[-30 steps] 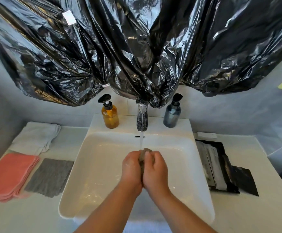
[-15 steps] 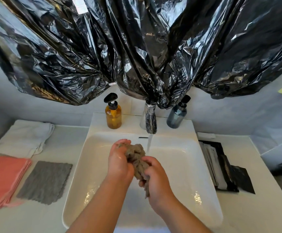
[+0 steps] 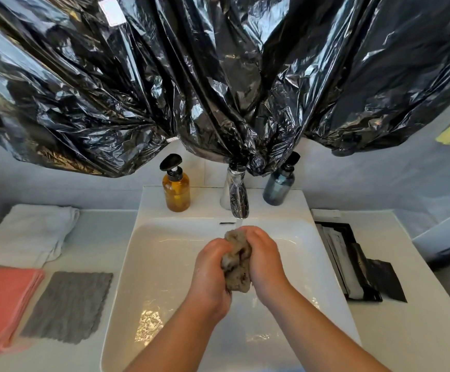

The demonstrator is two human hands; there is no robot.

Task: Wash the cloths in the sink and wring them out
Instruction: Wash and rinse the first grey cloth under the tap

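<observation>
Single head-worn wide-angle view here, looking forward and down, close above the sink [image 3: 165,264] at centre frame; black plastic sheeting [image 3: 218,76] fills the upper half, forearms entering bottom edge.

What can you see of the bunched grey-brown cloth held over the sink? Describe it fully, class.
The grey-brown cloth is bunched into a twisted, knobbly wad of towelling-like fabric, apparently wet. It is held above the white sink basin, just before the chrome tap. The left hand grips its left side, the right hand its right; only the strip between them shows.
</observation>
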